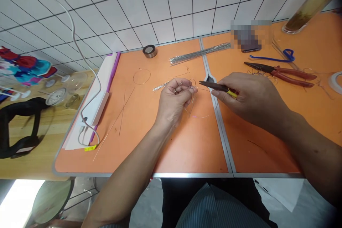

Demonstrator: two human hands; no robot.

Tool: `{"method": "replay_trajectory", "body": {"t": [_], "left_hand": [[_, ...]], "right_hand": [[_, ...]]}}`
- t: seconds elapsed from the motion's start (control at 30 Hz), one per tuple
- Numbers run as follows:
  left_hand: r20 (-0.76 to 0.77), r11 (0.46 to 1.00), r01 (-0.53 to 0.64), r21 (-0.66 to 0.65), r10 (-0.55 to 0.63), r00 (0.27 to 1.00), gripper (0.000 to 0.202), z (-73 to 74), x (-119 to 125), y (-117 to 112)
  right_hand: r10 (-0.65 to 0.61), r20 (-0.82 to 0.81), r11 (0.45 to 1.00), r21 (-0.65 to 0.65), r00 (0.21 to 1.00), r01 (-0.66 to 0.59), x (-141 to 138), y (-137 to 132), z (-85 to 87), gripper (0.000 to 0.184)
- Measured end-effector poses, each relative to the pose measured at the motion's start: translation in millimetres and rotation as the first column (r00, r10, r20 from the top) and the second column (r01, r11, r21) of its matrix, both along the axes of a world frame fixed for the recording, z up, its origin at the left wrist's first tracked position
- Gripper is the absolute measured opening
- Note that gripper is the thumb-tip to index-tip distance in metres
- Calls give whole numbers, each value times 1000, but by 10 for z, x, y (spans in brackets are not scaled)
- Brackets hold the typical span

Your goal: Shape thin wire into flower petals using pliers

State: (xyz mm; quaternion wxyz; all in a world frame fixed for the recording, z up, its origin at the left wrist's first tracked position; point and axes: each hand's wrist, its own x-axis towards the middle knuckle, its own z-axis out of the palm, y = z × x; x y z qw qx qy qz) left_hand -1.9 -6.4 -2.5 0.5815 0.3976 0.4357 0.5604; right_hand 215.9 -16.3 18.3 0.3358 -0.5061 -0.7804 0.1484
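Thin bent wire is pinched between the fingertips of my left hand, with loops and loose ends sticking out below and to the right. My right hand is closed around a pair of pliers with yellow-and-black handles. Their dark pointed jaws aim left, close to the wire; whether they touch it I cannot tell. A fine strand runs from the left fingertips towards my right thumb. Both hands are above the orange table, near its grey seam.
A bundle of straight wires, a tape roll and a wire ring lie behind my hands. Red-handled pliers and a blue bent strip are at right. A white power strip with a cable lies left.
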Motion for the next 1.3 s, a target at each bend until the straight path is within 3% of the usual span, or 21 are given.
{"method": "replay_trajectory", "body": {"t": [0.13,0.27,0.4,0.67,0.9,1.07,1.3], "left_hand": [[-27,999,-33,23,33,999,22,23,-2,-6],[-39,1000,16,22,-15,999,26,29,17,-41],[-75,995,98,0,-97,992,24,0,52,-86],[-64,982,184,-34,-186,980,22,-40,97,-124],[22,971,207,-116,-206,978,26,-74,115,-110],[91,942,287,-171,-275,957,14,-73,113,-117],[88,945,284,-162,-273,958,6,-95,117,-127]], "right_hand": [[-49,25,999,23,998,49,-13,-2,-25,21],[-60,-151,997,-60,987,52,-70,13,11,9],[-44,-280,984,-175,959,-6,-165,-12,23,15],[-74,-220,969,-246,973,18,-227,-42,22,16],[-91,-282,962,-272,955,11,-229,-50,11,18],[-101,-293,970,-242,951,29,-231,-49,-4,17],[-116,-293,970,-241,949,44,-239,-45,-5,16]]}}
